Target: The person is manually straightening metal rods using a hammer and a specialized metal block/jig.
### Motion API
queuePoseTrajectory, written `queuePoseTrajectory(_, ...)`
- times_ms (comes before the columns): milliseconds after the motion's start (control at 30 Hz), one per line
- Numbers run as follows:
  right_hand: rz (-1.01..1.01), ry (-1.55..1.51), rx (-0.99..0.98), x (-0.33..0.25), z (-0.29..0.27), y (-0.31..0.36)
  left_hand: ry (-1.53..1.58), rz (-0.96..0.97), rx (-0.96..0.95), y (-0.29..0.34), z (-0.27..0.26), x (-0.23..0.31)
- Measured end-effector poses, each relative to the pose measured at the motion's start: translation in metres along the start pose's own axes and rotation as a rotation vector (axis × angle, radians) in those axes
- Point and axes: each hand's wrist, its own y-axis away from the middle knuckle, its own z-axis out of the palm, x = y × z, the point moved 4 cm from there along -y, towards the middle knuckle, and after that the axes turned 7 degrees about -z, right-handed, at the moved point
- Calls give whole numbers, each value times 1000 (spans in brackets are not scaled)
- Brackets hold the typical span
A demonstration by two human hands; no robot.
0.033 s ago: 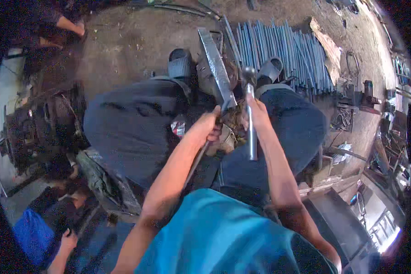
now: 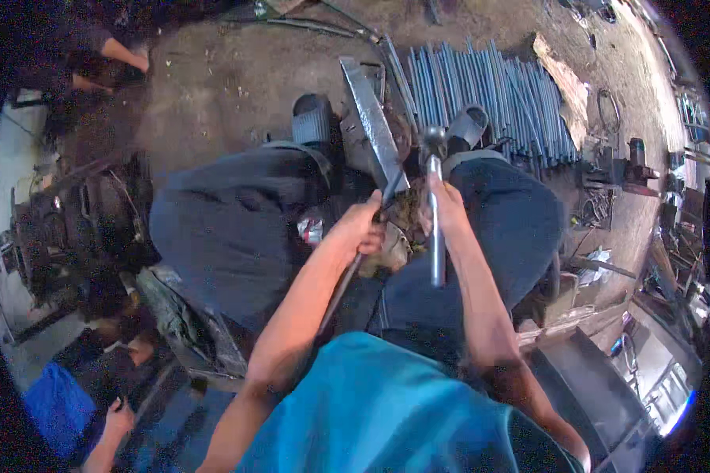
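My left hand (image 2: 361,229) is closed around a thin dark rod (image 2: 335,299), which runs back under my left forearm. The rod's far tip lies over the near end of a long flat silvery metal bar (image 2: 371,118); whether the two are joined I cannot tell. In my right hand (image 2: 447,206) is a hammer (image 2: 436,260) with a shiny metal handle and a rounded head, held head-away beside the bar's near end. Both hands are between my knees. Below them, a pale lumpy thing (image 2: 393,248) is partly hidden.
Many bluish metal rods (image 2: 489,98) lie side by side on the dirt floor beyond my right foot. My sandalled feet (image 2: 312,118) flank the bar. Another person's hand (image 2: 118,418) is at lower left, and someone's bare foot (image 2: 140,63) at far left. Tools and scrap (image 2: 631,169) lie right.
The hammer has come slightly nearer to me. The rod's tip now reaches a little farther over the bar's near end. The whole view has shifted slightly.
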Motion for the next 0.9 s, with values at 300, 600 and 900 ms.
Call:
queuePoseTrajectory(300, -270, 409, -47, 35, 9, 11, -226, 560, -362, 161, 45, 5)
queuePoseTrajectory(600, -446, 732, 20, 27, 33, 15, -462, 967, -286, 201, 49, -12)
queuePoseTrajectory(900, -372, 733, 25, 31, 31, 12, -597, 1121, -138, 210, 49, -20)
